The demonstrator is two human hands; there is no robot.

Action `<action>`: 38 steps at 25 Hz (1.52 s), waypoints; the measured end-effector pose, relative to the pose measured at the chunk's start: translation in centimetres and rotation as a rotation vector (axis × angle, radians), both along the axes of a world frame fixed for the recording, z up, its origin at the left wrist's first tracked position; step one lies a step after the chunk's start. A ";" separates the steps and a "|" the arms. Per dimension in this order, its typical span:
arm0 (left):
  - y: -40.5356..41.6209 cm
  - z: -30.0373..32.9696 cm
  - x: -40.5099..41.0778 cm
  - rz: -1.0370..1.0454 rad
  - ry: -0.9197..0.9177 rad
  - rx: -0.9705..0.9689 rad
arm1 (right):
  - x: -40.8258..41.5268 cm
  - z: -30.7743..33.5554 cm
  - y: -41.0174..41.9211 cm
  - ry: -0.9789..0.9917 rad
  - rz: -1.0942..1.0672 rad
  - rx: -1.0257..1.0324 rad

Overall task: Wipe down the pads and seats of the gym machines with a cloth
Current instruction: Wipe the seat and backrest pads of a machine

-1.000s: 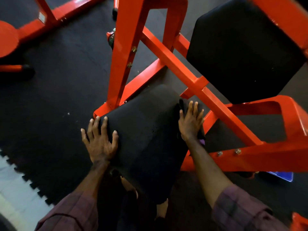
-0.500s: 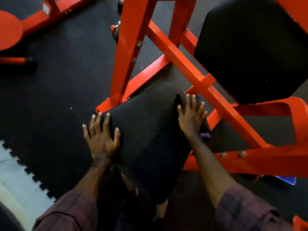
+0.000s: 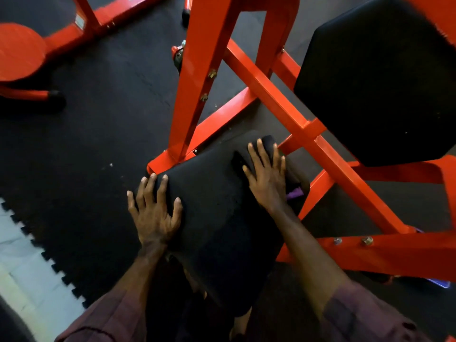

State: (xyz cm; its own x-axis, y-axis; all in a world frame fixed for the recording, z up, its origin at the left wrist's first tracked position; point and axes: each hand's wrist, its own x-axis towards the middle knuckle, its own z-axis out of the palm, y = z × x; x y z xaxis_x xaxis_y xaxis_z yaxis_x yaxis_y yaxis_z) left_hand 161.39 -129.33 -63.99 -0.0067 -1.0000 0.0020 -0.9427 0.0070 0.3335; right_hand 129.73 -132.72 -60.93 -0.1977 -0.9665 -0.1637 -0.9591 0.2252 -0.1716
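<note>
My right hand [image 3: 267, 177] lies flat with fingers straight, pressing a dark cloth [image 3: 294, 178] onto the far right part of the black seat pad [image 3: 217, 218]; the cloth is nearly the pad's colour, told apart mainly by a fold at the fingertips and a purple tag at about four o'clock from the hand; my left hand [image 3: 154, 213] rests spread on the pad's left edge at roughly nine o'clock from the pad's middle, fingers straight or a little bent over the rim, bracing and grasping nothing; beyond the pad, at twelve to two o'clock, the orange frame [image 3: 283, 104] crosses, and at two o'clock sits a second black pad [image 3: 375, 82], which no hand or cloth is touching; I judge this seat is mid-wipe, the cloth near its top right corner, though I cannot tell wiped surface from unwiped; the upper pad and the other orange machine [image 3: 22, 53] at ten o'clock seem left to do.
</note>
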 end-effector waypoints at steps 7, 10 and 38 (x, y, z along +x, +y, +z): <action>-0.4 -0.2 0.1 0.012 -0.010 -0.019 | 0.5 0.7 -5.4 -0.057 -0.315 0.080; -0.4 -0.2 0.2 0.008 -0.004 -0.032 | 2.4 0.5 -2.1 0.004 0.167 0.020; -0.4 -0.6 0.3 -0.003 -0.003 -0.026 | 8.7 0.3 -7.2 0.019 0.015 0.051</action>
State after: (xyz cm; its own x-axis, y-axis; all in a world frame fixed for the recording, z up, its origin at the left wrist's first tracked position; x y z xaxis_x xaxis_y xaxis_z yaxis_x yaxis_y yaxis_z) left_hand 161.71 -129.72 -64.64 -0.0096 -0.9996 0.0276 -0.9438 0.0182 0.3301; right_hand 138.44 -139.90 -60.61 -0.1870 -0.9598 -0.2091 -0.9654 0.2189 -0.1418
